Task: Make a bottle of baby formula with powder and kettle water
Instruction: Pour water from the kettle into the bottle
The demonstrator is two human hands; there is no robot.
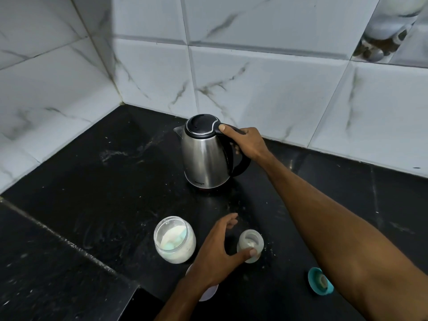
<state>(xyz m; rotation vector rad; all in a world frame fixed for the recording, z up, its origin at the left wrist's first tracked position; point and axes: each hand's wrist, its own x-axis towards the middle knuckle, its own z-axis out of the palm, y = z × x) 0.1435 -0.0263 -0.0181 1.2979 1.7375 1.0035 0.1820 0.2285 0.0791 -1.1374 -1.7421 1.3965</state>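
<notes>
A steel kettle (pixel 205 156) with a black lid stands upright on the black counter (pixel 104 181) near the back wall. My right hand (pixel 246 142) grips its black handle, thumb on top by the lid. Nearer to me, an open baby bottle (pixel 250 246) stands upright with some white powder inside. My left hand (pixel 218 249) is beside it, the thumb touching the bottle's near side and the fingers spread behind it. An open clear jar (pixel 174 239) of white formula powder with a pale blue scoop inside stands left of that hand.
The teal bottle cap with its teat (pixel 320 281) lies on the counter at the lower right, under my right forearm. A white lid (pixel 209 293) lies partly hidden beneath my left wrist. White marble tiles form the corner walls. Powder specks dot the counter.
</notes>
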